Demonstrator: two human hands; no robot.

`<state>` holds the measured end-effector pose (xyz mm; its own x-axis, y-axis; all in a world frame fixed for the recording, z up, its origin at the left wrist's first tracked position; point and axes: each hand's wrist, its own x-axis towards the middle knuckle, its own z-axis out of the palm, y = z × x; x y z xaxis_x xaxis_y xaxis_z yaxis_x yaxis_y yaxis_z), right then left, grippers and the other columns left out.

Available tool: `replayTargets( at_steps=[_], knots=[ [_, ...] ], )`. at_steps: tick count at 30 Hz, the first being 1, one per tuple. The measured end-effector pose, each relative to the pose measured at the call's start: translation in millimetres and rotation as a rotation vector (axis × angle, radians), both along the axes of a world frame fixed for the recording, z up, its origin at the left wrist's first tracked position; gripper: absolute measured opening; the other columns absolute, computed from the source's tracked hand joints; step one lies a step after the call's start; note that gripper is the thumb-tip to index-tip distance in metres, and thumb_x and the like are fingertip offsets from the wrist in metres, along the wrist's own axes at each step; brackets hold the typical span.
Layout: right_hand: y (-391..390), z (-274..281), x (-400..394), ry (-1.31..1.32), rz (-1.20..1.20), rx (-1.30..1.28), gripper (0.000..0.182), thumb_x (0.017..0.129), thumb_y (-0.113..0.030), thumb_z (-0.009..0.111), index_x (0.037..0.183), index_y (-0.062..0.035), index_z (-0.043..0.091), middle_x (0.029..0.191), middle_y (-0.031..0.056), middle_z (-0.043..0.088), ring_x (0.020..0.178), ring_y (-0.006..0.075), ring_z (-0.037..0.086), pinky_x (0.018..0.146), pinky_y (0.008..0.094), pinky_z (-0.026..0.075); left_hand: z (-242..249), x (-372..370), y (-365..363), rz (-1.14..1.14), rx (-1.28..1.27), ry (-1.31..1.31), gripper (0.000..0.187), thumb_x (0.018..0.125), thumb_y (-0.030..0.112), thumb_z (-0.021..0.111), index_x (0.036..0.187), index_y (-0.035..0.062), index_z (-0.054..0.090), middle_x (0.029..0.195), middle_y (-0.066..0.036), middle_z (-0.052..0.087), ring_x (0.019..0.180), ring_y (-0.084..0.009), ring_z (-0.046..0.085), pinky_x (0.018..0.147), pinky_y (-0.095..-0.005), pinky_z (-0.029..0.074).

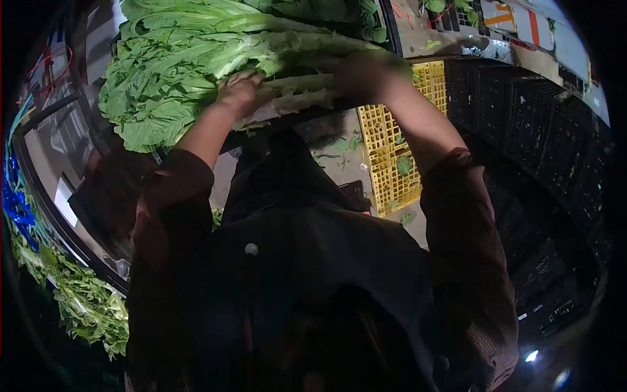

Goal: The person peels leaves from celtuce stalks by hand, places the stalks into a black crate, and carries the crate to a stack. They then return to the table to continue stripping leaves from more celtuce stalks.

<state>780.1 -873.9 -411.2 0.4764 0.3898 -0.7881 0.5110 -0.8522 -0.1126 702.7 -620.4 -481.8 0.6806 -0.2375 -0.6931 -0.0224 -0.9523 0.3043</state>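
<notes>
A heap of stem lettuce (189, 59) with broad green leaves and long pale stalks lies across the top of the view, leaves to the left and stalks to the right. My left hand (240, 95) is closed over a stalk just below the leaves, knuckles up. At the stalk ends on the right is my right hand (369, 78), so blurred that its fingers cannot be made out. It touches or nearly touches the stalks.
Below my right forearm a yellow plastic crate (392, 157) with leaf scraps stands on the littered floor (339, 153). Black crates (522, 124) are stacked along the right side. At lower left are more leafy greens (85, 300) and some blue plastic ties (18, 209).
</notes>
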Motion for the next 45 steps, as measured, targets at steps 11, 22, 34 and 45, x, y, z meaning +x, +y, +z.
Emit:
replayTargets(
  at_steps=[11,22,34,45],
  knots=[
    [-30,-12,22,0.065,-0.094,-0.197,0.075,0.085,-0.065,0.040,0.128,-0.0043,0.050,0.122,0.0201,0.057,0.114,0.0334,0.054,0.096,0.0404,0.043,-11,7,-2,-0.042,-0.109,0.053,0.044,0.085,0.047,0.057,0.120,0.0198,0.058,0.114,-0.008,0.058,0.113,-0.0266,0.050,0.095,-0.0414,0.034],
    [-127,38,64,-0.381,-0.473,0.293,0.050,0.096,-0.046,0.039,0.122,-0.0055,0.054,0.103,0.0214,0.064,0.100,0.0381,0.059,0.085,0.0431,0.047,13,-5,0,0.062,-0.030,-0.121,0.041,0.087,0.041,0.056,0.116,0.0121,0.054,0.108,-0.010,0.063,0.109,-0.0260,0.049,0.094,-0.0376,0.030],
    [-95,64,-5,-0.523,0.051,0.066,0.034,0.081,-0.033,0.063,0.107,-0.0113,0.058,0.083,0.0145,0.065,0.083,0.0329,0.064,0.070,0.0425,0.051,8,-6,0,0.080,-0.041,-0.123,0.041,0.088,0.042,0.055,0.117,0.0134,0.054,0.115,-0.008,0.062,0.113,-0.0244,0.048,0.094,-0.0375,0.030],
    [-119,45,3,-0.483,-0.248,0.154,0.024,0.081,-0.023,0.065,0.095,-0.0037,0.063,0.081,0.0187,0.065,0.076,0.0351,0.064,0.069,0.0407,0.051,1,-8,3,0.102,-0.077,-0.137,0.041,0.087,0.042,0.055,0.117,0.0134,0.054,0.118,-0.011,0.061,0.114,-0.0269,0.047,0.095,-0.0391,0.030]
  ],
)
